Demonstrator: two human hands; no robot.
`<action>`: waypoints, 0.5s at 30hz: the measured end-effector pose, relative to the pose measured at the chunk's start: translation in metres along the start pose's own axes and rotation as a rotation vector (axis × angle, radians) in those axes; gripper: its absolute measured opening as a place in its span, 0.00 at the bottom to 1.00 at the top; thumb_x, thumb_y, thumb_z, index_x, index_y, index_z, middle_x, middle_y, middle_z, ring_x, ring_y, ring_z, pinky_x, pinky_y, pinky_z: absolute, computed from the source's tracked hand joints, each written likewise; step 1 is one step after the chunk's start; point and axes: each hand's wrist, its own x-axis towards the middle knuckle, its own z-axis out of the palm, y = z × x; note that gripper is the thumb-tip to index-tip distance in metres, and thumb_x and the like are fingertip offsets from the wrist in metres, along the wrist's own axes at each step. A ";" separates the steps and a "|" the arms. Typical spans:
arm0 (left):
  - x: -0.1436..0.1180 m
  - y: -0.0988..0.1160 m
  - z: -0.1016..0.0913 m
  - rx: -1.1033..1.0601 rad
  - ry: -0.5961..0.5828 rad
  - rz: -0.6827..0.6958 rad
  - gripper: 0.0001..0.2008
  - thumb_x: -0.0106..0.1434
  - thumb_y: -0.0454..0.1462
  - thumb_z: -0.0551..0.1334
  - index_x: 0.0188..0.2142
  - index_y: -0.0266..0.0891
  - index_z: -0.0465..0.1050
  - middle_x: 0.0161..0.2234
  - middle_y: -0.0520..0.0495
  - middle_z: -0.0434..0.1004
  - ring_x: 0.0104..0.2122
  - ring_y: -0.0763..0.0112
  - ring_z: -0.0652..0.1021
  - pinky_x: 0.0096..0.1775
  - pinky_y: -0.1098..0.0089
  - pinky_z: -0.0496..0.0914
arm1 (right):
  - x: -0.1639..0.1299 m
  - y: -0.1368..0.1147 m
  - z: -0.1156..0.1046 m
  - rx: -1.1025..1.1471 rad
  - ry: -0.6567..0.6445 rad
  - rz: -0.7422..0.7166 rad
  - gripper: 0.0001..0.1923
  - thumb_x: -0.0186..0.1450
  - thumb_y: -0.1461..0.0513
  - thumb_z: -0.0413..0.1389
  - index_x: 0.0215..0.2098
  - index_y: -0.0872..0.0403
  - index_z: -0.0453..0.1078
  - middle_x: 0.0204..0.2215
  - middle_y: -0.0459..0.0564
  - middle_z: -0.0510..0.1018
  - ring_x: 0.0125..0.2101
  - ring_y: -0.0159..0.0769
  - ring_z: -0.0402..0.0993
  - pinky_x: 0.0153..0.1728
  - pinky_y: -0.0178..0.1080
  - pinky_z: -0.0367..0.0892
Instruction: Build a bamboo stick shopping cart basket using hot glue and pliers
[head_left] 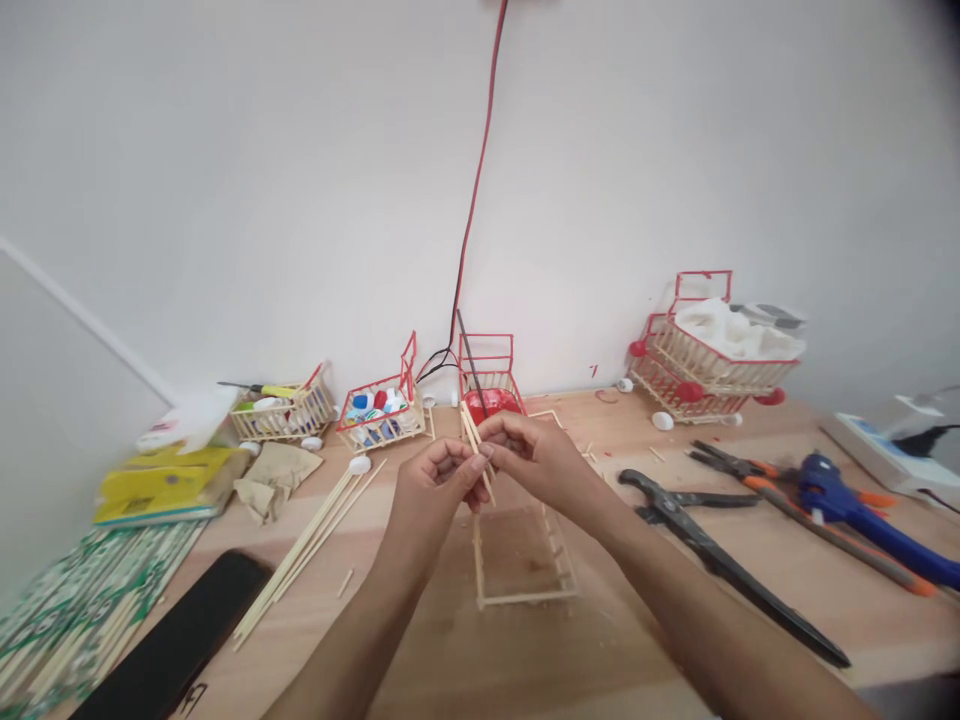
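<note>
Short wooden sticks (472, 428) are pinched between the fingertips of both hands, held slanted above the table. My left hand (439, 478) grips them from the left with fingers curled in. From the right, my right hand (529, 450) closes thumb and forefinger on the same sticks. Below the hands lies a rectangular stick frame (525, 600), with short uprights along its right side; my hands hide part of its far end. Right behind them stands a small cart with a red handle (487, 337) and a red, shiny thing (495, 400) in it.
Stick carts (382, 420) line the wall, one at the right holding white material (712, 328). Pliers (735, 560), black cutters (697, 530), a blue glue gun (847, 510) and a power strip (892, 450) lie right. Left are loose sticks (300, 550), a phone (187, 630) and packaged chopsticks (90, 600).
</note>
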 end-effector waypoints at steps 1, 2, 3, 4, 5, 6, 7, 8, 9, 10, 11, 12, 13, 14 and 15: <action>0.000 0.000 0.001 0.000 0.005 0.002 0.11 0.55 0.41 0.68 0.28 0.36 0.70 0.20 0.53 0.73 0.20 0.76 0.72 0.23 0.76 0.67 | -0.001 0.000 0.000 0.000 0.002 0.009 0.06 0.64 0.60 0.53 0.37 0.54 0.69 0.29 0.47 0.77 0.29 0.33 0.72 0.31 0.35 0.66; -0.001 0.000 0.002 0.002 0.010 0.004 0.11 0.55 0.41 0.68 0.28 0.36 0.70 0.20 0.53 0.73 0.20 0.76 0.73 0.24 0.76 0.67 | -0.002 0.000 -0.001 -0.002 0.003 0.019 0.06 0.64 0.61 0.53 0.37 0.54 0.70 0.29 0.48 0.77 0.29 0.33 0.72 0.31 0.35 0.66; -0.001 0.001 0.002 0.004 0.014 0.004 0.11 0.55 0.41 0.68 0.28 0.36 0.70 0.20 0.53 0.73 0.20 0.76 0.73 0.24 0.76 0.68 | -0.003 -0.001 -0.001 -0.001 0.004 0.028 0.06 0.64 0.61 0.53 0.36 0.54 0.70 0.29 0.48 0.77 0.29 0.33 0.72 0.32 0.36 0.66; -0.001 0.001 0.003 0.007 0.017 0.002 0.11 0.55 0.40 0.68 0.28 0.36 0.70 0.20 0.53 0.73 0.20 0.76 0.73 0.24 0.76 0.68 | -0.004 0.000 -0.001 0.002 0.003 0.033 0.06 0.63 0.61 0.54 0.36 0.54 0.71 0.29 0.48 0.78 0.29 0.33 0.72 0.32 0.35 0.66; -0.002 0.001 0.003 0.009 0.018 -0.002 0.11 0.54 0.40 0.69 0.27 0.36 0.70 0.20 0.53 0.73 0.20 0.76 0.73 0.24 0.76 0.68 | -0.005 0.000 -0.001 0.009 0.001 0.034 0.07 0.63 0.61 0.54 0.37 0.54 0.71 0.30 0.48 0.78 0.29 0.33 0.72 0.32 0.35 0.65; -0.002 0.001 0.003 0.008 0.017 -0.009 0.11 0.54 0.40 0.69 0.27 0.36 0.70 0.20 0.53 0.73 0.20 0.76 0.73 0.24 0.76 0.69 | -0.006 0.000 -0.001 0.019 0.000 0.032 0.07 0.63 0.61 0.54 0.37 0.54 0.72 0.30 0.48 0.78 0.29 0.33 0.72 0.31 0.35 0.65; -0.002 0.000 0.003 0.004 0.017 -0.014 0.11 0.54 0.40 0.69 0.27 0.36 0.70 0.20 0.53 0.73 0.20 0.76 0.73 0.24 0.76 0.69 | -0.007 0.000 -0.001 0.027 0.000 0.029 0.07 0.63 0.61 0.54 0.37 0.55 0.72 0.30 0.48 0.78 0.29 0.32 0.72 0.31 0.35 0.65; -0.003 0.000 0.003 -0.003 0.016 -0.019 0.11 0.54 0.40 0.69 0.27 0.36 0.70 0.20 0.53 0.74 0.20 0.76 0.74 0.24 0.75 0.70 | -0.008 0.000 -0.001 0.028 0.005 0.023 0.08 0.63 0.61 0.54 0.37 0.55 0.72 0.30 0.48 0.79 0.29 0.32 0.72 0.31 0.34 0.66; -0.003 -0.001 0.003 -0.010 0.018 -0.021 0.11 0.54 0.40 0.69 0.28 0.36 0.71 0.20 0.53 0.74 0.21 0.75 0.74 0.24 0.75 0.71 | -0.009 0.000 -0.001 0.022 0.017 0.015 0.08 0.63 0.61 0.54 0.37 0.55 0.73 0.30 0.48 0.79 0.29 0.32 0.73 0.31 0.34 0.66; -0.003 -0.002 0.002 -0.018 0.021 -0.023 0.10 0.54 0.40 0.69 0.28 0.36 0.71 0.21 0.53 0.74 0.21 0.75 0.74 0.25 0.75 0.72 | -0.009 0.000 0.000 0.011 0.028 0.002 0.08 0.63 0.61 0.54 0.38 0.55 0.73 0.30 0.48 0.79 0.29 0.32 0.73 0.31 0.34 0.66; -0.003 -0.002 0.002 -0.025 0.022 -0.024 0.10 0.55 0.40 0.69 0.28 0.35 0.71 0.21 0.53 0.74 0.22 0.75 0.74 0.26 0.75 0.72 | -0.010 -0.001 0.000 -0.002 0.040 -0.014 0.08 0.63 0.61 0.55 0.38 0.55 0.73 0.31 0.48 0.79 0.30 0.32 0.74 0.31 0.34 0.66; -0.003 -0.003 0.001 -0.032 0.023 -0.026 0.10 0.55 0.40 0.68 0.28 0.35 0.72 0.21 0.52 0.74 0.22 0.75 0.74 0.26 0.75 0.73 | -0.010 -0.001 0.000 -0.015 0.050 -0.033 0.08 0.63 0.62 0.55 0.38 0.55 0.74 0.31 0.48 0.80 0.30 0.32 0.74 0.31 0.33 0.66; -0.003 -0.003 0.001 -0.038 0.023 -0.028 0.10 0.56 0.40 0.68 0.28 0.35 0.72 0.21 0.52 0.74 0.22 0.76 0.74 0.26 0.75 0.73 | -0.010 -0.001 0.001 -0.027 0.058 -0.053 0.08 0.63 0.62 0.55 0.39 0.55 0.74 0.32 0.48 0.80 0.31 0.32 0.75 0.31 0.33 0.66; -0.003 -0.003 0.000 -0.044 0.022 -0.030 0.10 0.56 0.40 0.68 0.28 0.35 0.72 0.22 0.52 0.74 0.23 0.76 0.74 0.27 0.75 0.74 | -0.010 0.000 0.001 -0.041 0.063 -0.075 0.09 0.64 0.63 0.55 0.40 0.54 0.75 0.33 0.48 0.81 0.32 0.33 0.75 0.32 0.33 0.67; -0.003 -0.004 -0.001 -0.050 0.021 -0.034 0.10 0.56 0.40 0.68 0.28 0.35 0.72 0.22 0.52 0.74 0.22 0.76 0.74 0.27 0.75 0.74 | -0.010 0.001 0.001 -0.056 0.067 -0.096 0.09 0.64 0.63 0.55 0.41 0.53 0.75 0.35 0.48 0.81 0.33 0.33 0.76 0.33 0.33 0.67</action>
